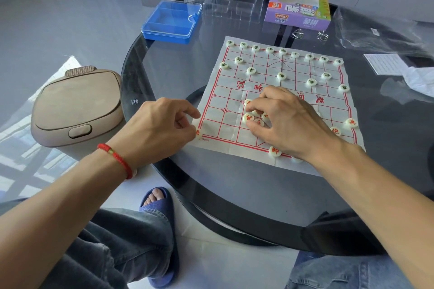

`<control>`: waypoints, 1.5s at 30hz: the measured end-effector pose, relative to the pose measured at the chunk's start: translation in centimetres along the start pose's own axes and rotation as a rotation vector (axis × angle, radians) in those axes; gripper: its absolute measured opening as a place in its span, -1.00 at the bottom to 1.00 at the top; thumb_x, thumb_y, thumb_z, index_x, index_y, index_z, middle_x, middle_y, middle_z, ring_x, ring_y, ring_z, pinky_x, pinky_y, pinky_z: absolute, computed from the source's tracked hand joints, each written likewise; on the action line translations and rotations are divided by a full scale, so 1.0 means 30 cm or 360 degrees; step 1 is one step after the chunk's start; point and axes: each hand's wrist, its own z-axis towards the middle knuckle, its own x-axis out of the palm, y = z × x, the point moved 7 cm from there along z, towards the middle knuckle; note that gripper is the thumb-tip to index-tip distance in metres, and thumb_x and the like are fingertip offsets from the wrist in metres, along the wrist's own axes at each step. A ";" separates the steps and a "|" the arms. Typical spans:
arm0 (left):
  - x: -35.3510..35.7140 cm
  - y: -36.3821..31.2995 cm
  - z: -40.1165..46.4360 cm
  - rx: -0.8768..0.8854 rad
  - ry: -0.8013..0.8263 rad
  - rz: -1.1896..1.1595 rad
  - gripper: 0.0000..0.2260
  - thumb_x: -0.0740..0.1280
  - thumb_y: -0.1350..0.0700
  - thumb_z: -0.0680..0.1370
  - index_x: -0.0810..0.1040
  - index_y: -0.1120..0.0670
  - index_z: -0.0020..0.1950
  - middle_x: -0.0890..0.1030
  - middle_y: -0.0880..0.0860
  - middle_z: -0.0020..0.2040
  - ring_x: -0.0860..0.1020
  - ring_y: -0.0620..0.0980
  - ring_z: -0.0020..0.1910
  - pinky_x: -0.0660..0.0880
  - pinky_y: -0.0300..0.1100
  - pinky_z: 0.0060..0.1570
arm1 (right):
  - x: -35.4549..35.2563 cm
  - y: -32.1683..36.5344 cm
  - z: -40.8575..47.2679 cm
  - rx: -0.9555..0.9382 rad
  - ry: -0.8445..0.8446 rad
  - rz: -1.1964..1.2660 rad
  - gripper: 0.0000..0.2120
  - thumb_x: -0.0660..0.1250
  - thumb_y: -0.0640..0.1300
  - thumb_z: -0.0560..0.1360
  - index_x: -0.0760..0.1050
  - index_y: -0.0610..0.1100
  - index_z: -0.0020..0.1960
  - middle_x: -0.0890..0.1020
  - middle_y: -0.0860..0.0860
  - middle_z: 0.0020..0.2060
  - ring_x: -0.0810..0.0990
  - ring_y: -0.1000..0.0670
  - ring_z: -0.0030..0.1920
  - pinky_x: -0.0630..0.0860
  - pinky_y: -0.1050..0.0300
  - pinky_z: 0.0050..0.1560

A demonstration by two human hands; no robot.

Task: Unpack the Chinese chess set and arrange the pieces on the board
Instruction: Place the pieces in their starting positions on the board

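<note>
A white paper board [237,129] with red grid lines lies on the round glass table [234,183]. Green-lettered pieces [281,76] stand in rows along its far side. Several red-lettered pieces [248,118] cluster near the middle of the near half, and my right hand [286,119] rests over them with curled fingers touching them. More red pieces [351,122] stand at the right and near edges. My left hand [164,126] pinches a red piece [198,132] at the board's near left corner.
A blue plastic case [172,21] with a clear lid, a clear plastic tray [232,2] and the purple game box [299,3] stand at the table's far side. A plastic bag [375,30] and paper sheet [385,63] lie right. A beige bin [77,105] stands left.
</note>
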 end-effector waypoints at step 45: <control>0.012 -0.078 0.317 0.0302 -0.0123 0.0054 -0.80 0.37 0.16 0.60 0.68 0.09 0.20 0.68 0.05 0.14 0.59 -0.09 -0.08 0.45 -0.41 0.00 | -0.025 -0.094 0.055 0.0127 -0.0208 0.0066 -0.80 0.36 0.03 0.58 0.64 -0.07 0.08 0.59 0.04 -0.06 0.54 -0.01 -0.01 0.53 0.04 -0.08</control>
